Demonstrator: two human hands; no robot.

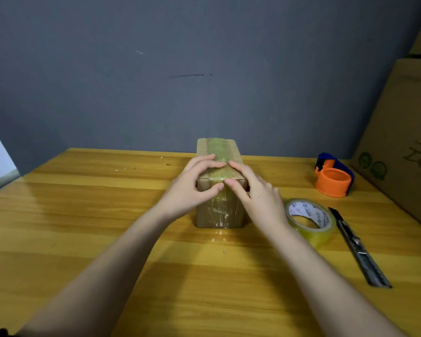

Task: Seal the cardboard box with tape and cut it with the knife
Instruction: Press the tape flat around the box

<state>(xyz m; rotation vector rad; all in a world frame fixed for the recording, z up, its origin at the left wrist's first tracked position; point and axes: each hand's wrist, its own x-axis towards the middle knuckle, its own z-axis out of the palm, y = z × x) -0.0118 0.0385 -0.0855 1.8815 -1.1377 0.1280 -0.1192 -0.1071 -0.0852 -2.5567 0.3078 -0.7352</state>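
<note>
A small brown cardboard box [219, 215] stands in the middle of the wooden table [83, 215]. A strip of clear yellowish tape runs along its top and down its near face. My left hand [192, 186] and my right hand [255, 190] both rest on the box's near top edge, fingers on the top and thumbs pressing the tape on the front face. A roll of clear tape [311, 221] lies flat just right of my right wrist. Further right lies a grey utility knife [357, 246], lengthwise toward me.
An orange and blue tape dispenser [333, 176] sits at the back right of the table. A large cardboard carton [404, 142] leans at the right edge. A dark grey wall stands close behind the table.
</note>
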